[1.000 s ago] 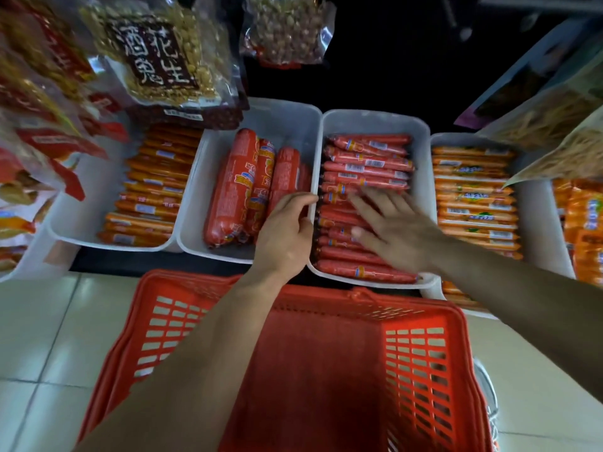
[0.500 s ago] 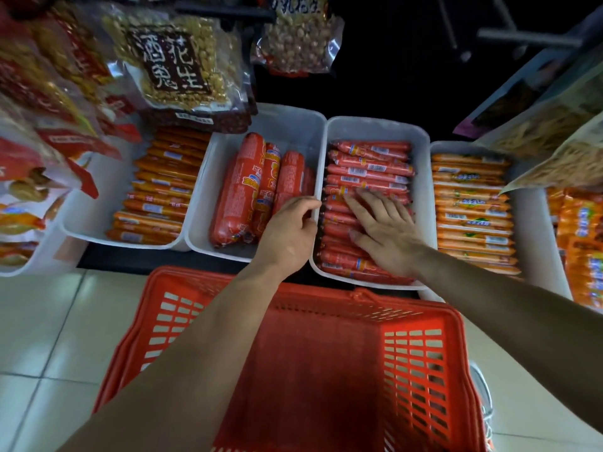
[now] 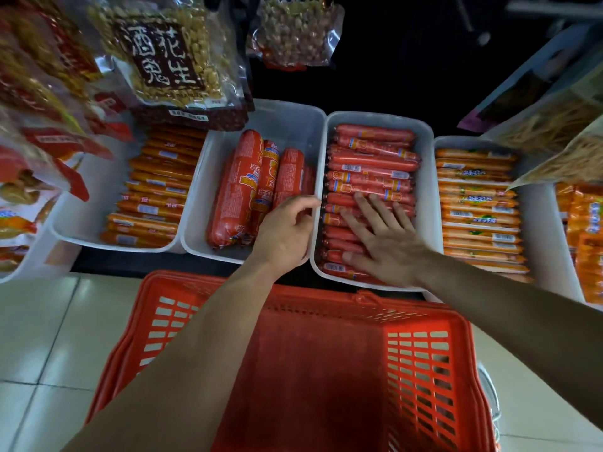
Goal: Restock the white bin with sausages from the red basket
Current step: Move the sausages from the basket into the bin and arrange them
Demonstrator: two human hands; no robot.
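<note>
**LEVELLING THE LOAD IN THE WHITE BIN**

We are working at the white bin, which is standing just beyond the red basket. Our left hand is curling its fingers over the bin's left rim and steadying it. Our right hand is lying flat inside the bin, fingers spread, pressing down on the sausages in its near half. The sausages are lying crosswise in stacked rows, filling the bin from far wall to near wall. The basket, just in front of the bin, is showing no sausages on the part of its floor that our arms are not covering (the rest is hidden).

We are judging this to be the settling step, late in the task. The next move is calling for an even sweep of the flat right hand, rows parallel and below the rim, while the left grip is bracing the bin against sliding toward the thick sausages to its left.
</note>
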